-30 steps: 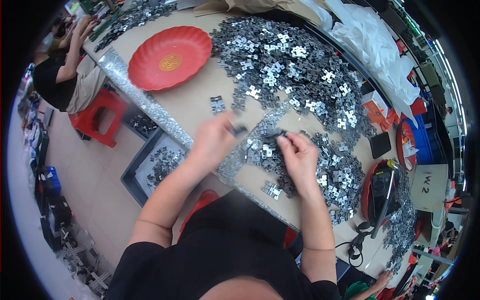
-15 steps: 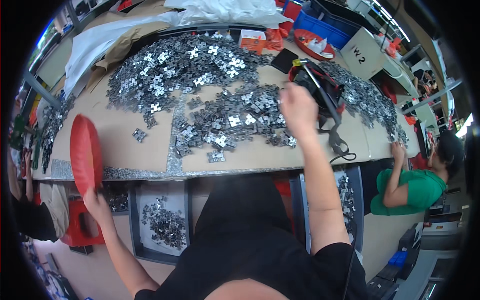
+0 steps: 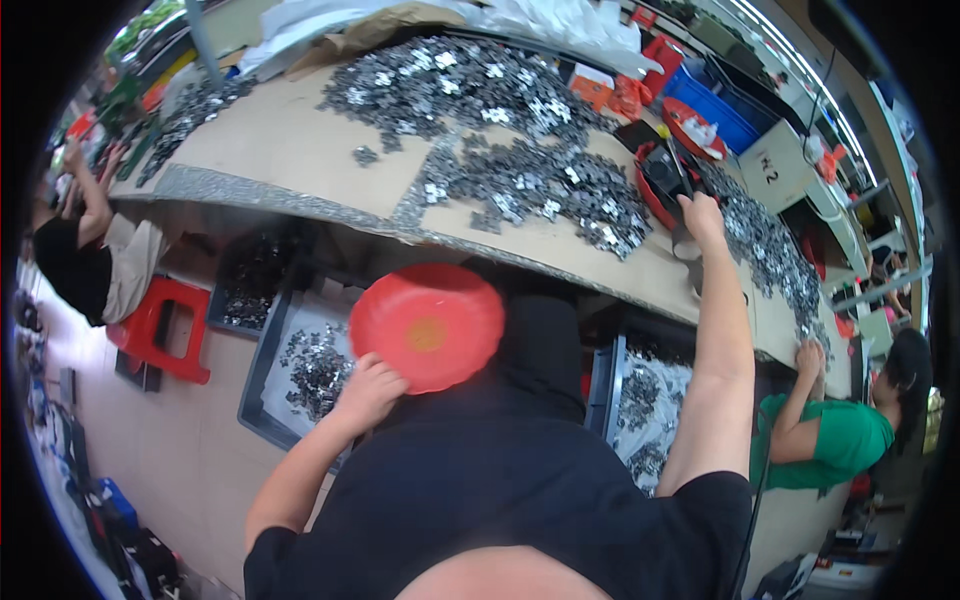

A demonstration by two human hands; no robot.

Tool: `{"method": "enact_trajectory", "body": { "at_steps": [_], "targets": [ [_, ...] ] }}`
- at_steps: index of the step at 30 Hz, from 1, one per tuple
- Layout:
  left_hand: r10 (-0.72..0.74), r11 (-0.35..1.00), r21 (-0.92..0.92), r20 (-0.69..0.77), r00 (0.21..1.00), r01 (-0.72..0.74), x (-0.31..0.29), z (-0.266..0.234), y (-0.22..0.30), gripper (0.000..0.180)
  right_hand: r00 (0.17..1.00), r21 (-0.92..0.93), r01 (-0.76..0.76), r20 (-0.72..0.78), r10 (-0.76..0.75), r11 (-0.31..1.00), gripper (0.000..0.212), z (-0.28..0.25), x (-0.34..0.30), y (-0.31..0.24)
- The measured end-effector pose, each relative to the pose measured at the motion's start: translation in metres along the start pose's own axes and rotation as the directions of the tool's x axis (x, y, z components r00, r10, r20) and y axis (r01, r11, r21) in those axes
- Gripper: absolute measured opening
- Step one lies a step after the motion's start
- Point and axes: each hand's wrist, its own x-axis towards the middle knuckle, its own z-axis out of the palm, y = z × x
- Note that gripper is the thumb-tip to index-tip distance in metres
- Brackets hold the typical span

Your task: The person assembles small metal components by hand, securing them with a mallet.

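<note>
Red plastic plate (image 3: 428, 325) gripped at its 7 o'clock rim by my left hand (image 3: 368, 390), held below the desk (image 3: 300, 150) edge. Right hand (image 3: 700, 215) reaches the red basket (image 3: 655, 180) at 2 o'clock; finger state unclear. Judged step: carrying; next, steady placement.

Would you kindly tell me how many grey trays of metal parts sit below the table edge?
3: one grey tray beside the left hand, a darker one further left under the table, one by the right arm. Others may be hidden.
</note>
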Motion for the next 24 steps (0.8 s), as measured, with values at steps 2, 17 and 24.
{"method": "enact_trajectory", "body": {
  "at_steps": [2,17,24],
  "targets": [
    [0.126,0.991,0.027,0.130,0.984,-0.130,0.027,0.018,-0.004,0.007,1.000,0.032,-0.020,0.001,0.020,0.999,0.044,-0.011,-0.003,-0.007],
    [0.388,0.913,-0.069,0.452,0.803,-0.402,0.084,0.028,0.004,0.013,0.838,0.897,-0.325,0.126,-0.531,-0.299,0.021,-0.006,-0.161,-0.203],
    [0.234,0.913,-0.342,-0.007,0.972,-0.223,0.082,-0.017,-0.016,0.032,0.635,0.829,-0.521,0.217,-0.741,-0.204,0.031,0.014,-0.162,-0.240]
  ]
}}
